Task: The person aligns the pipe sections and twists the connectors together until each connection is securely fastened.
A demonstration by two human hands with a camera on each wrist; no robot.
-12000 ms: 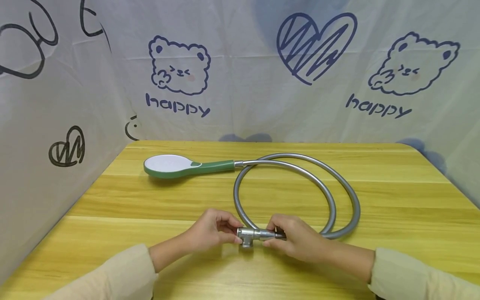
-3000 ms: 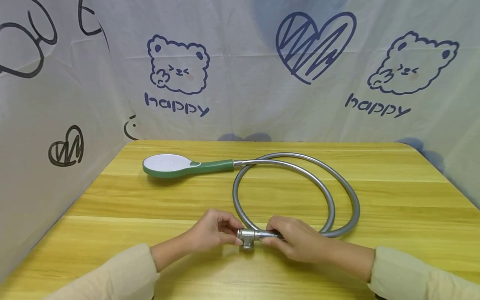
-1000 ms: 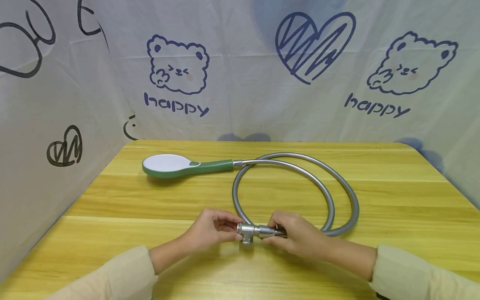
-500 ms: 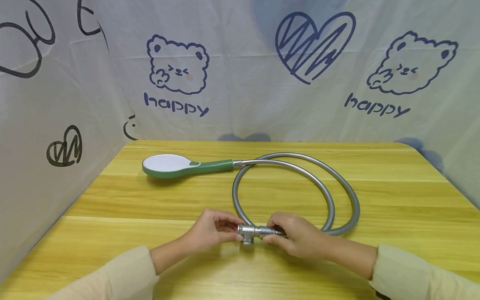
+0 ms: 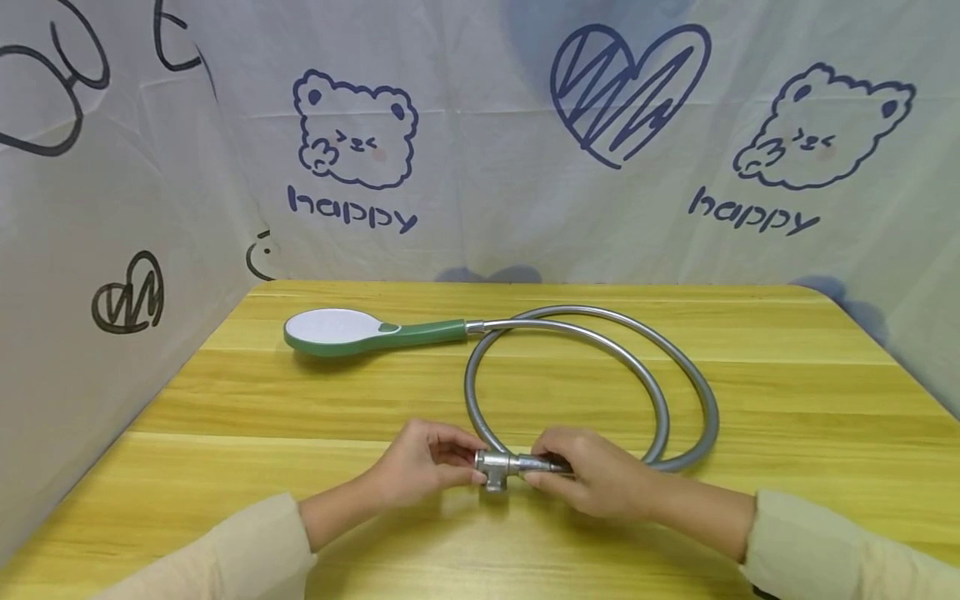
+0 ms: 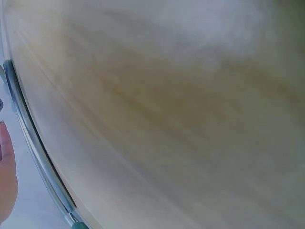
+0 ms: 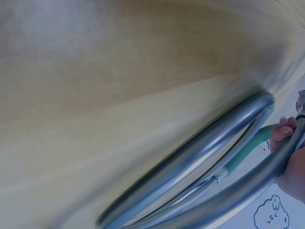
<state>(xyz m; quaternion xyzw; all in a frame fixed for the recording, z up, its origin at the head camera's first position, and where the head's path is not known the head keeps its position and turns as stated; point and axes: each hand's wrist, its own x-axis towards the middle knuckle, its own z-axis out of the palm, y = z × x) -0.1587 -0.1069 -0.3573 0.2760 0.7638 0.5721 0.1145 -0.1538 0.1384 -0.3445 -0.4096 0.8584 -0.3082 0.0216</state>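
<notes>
In the head view my left hand [image 5: 416,467] pinches the left end of a chrome T-shaped fitting [image 5: 493,468] between thumb and fingers. My right hand [image 5: 600,473] grips the hose's metal end nut [image 5: 534,464], which lines up with the fitting's right side and meets it. From there the grey shower hose [image 5: 711,400] loops over the table to a green handheld shower head [image 5: 330,329], lying white face up at the back left. Part of the hose end is hidden under my right fingers. The right wrist view shows the hose [image 7: 228,202] running into my right hand [image 7: 291,174].
Everything lies on a yellow wood-grain table [image 5: 300,400]. A white cloth [image 5: 480,183] printed with bears and hearts hangs behind it and along the sides. The hose loop spreads over the middle and right of the table, close behind my hands.
Both hands keep their places on the fitting and nut. The fitting rose slightly between three seconds and one second ago, then sank a little. My right fingers shift slightly on the nut.
</notes>
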